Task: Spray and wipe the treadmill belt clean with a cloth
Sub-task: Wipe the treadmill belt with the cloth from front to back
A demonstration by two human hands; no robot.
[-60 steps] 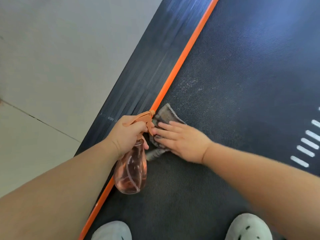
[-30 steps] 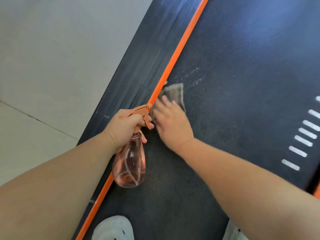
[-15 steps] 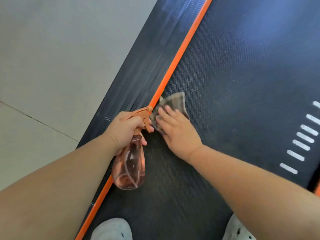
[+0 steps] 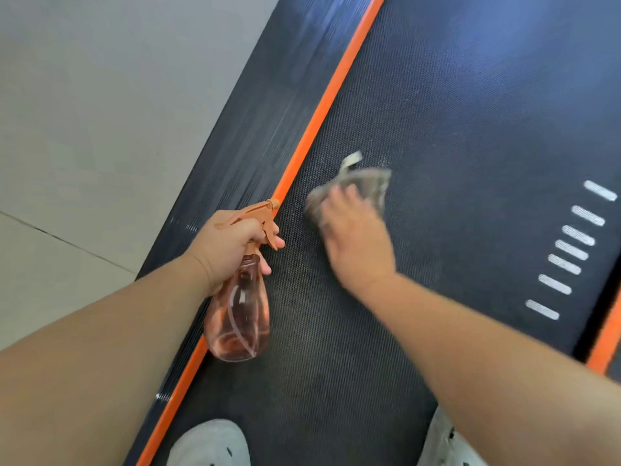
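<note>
Status: wiping in progress. The right grip (image 4: 356,237) presses the cloth (image 4: 368,183) onto the treadmill belt (image 4: 470,129) at centre frame, fingers apparently flat, though motion blur hides detail. Faint pale specks remain just above the cloth, so the task is judged partly done. The left grip (image 4: 232,243) is closed round the neck of the spray bottle (image 4: 238,317), with the nozzle toward upper right. The belt's long axis runs lower left to upper right, parallel to the orange strip (image 4: 322,116).

Pale grey tiled floor (image 4: 100,112) fills the left side, crossed by one dark grout line (image 4: 67,242); lighting seems soft.
</note>
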